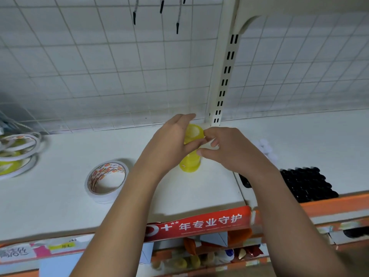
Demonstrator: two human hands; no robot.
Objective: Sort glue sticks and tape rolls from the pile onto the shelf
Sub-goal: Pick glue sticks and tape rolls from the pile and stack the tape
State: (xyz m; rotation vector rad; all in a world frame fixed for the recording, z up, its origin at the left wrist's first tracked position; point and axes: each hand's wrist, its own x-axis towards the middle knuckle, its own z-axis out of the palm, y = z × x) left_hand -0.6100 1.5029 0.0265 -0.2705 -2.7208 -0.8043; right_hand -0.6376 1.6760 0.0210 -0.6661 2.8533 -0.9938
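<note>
Head view: a yellow tape stack, shaped like a short cylinder, stands on end on the white shelf. Its long axis runs near vertical and its round top faces up, leaning slightly toward the back edge. It sits in the back half of the shelf, just in front of the slotted upright post.

The left hand has its grip curled round the stack's upper left side, thumb across the front. The right hand meets it from the right, its grip nearly closed, with curled fingertips and thumb pinching the stack near the top.

A white tape roll with red print lies flat toward the front edge, left of the forearms. More tape rolls are piled at the shelf's left end. Black round items sit near the front edge on the right. A red strip with white characters runs along the front edge. Behind the shelf stands a white wire grid panel.
</note>
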